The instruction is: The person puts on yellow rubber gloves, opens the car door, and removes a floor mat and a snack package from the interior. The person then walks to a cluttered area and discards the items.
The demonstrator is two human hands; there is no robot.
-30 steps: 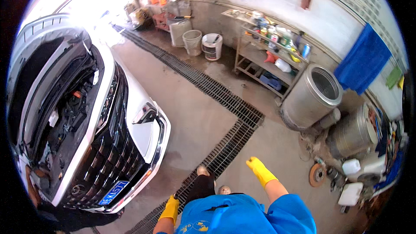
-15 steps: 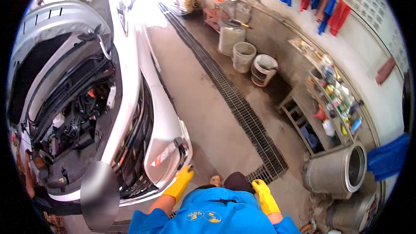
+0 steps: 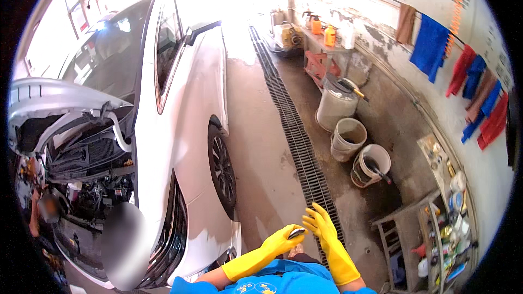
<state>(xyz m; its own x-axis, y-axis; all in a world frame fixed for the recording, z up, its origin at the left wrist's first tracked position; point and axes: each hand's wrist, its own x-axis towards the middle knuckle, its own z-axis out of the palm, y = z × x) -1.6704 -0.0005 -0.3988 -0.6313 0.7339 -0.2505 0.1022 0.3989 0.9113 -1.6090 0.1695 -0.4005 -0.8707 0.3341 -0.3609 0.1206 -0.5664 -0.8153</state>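
Long yellow rubber gloves cover both of my hands. My left hand [image 3: 283,240] is closed around a small black object with a pale edge [image 3: 297,233], and most of it is hidden in the fingers. Just right of it, my right hand [image 3: 320,222] is raised with its fingers apart and nothing in it. Both hands are in front of my blue shirt, above the floor. To the left stands a white car [image 3: 190,158] with its hood [image 3: 71,98] up and the engine bay [image 3: 92,196] exposed.
A floor drain grate [image 3: 289,125] runs away from me. Along the right wall stand buckets [image 3: 348,139], a lidded drum [image 3: 336,103], a table with spray bottles [image 3: 329,35] and a cluttered shelf [image 3: 406,223]. Cloths [image 3: 429,46] hang above. Part of a person's arm [image 3: 35,212] shows beyond the car.
My view has swung up and toward the car's side. Both hands have risen from beside my body and come together in front of me, the left still holding the black object.
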